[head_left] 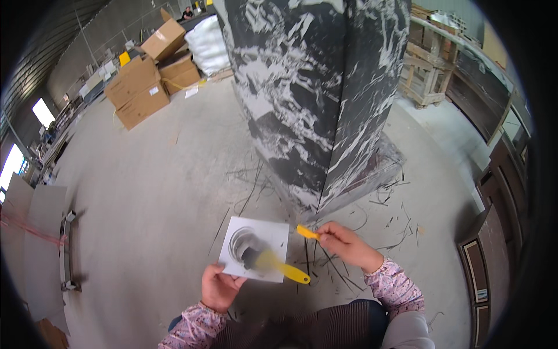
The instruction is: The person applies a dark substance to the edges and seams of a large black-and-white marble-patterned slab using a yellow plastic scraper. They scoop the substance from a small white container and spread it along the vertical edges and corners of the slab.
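My left hand (218, 289) grips the near-left edge of a white square board (278, 237). On the board lie a smear of dark grey paste (237, 239) and a putty knife with a yellow handle (295, 274), its blade in the paste and its handle end jutting past the board. My right hand (350, 249) pinches a small yellow scraper (306, 232), held just right of the board. Beyond both hands stands a tall column (285, 87) of black stone-like panels with white veins. A dark seam (336, 125) runs down its near corner.
Thin dark strips (337, 270) litter the floor round the column's base (363, 185). Cardboard boxes (136, 87) and white sacks (208, 46) are stacked far left. A wooden frame (427, 70) stands far right, with dark brown panels (503, 192) nearer. Another person (187, 13) is far back.
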A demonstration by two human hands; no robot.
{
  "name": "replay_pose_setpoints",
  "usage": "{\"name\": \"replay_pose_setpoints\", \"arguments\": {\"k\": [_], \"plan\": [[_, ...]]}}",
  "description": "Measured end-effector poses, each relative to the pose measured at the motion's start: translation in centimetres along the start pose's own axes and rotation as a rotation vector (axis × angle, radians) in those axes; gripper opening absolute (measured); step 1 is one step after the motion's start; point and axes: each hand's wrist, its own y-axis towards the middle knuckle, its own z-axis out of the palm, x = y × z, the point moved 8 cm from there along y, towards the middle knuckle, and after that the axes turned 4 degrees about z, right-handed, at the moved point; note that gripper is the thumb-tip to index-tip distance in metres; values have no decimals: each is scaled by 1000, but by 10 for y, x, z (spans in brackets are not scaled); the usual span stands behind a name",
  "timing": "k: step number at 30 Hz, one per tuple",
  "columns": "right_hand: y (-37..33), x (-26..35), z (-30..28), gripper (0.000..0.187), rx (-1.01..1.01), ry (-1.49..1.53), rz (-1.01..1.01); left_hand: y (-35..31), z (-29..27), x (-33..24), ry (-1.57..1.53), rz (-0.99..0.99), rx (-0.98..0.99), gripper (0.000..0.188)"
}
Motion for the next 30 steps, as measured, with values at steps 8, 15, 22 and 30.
{"name": "replay_pose_setpoints", "arguments": {"k": [8, 15, 22, 30], "plan": [[5, 107, -54, 10, -406, 31, -430, 8, -5, 4, 20, -21, -9, 54], [12, 177, -61, 14, -533, 232, -675, 9, -3, 4, 0, -39, -17, 50], [31, 215, -76, 14, -609, 141, -666, 13, -9, 5, -4, -24, -4, 49], [46, 180, -86, 16, -645, 97, -579, 13, -9, 4, -5, -30, 6, 52]]}}
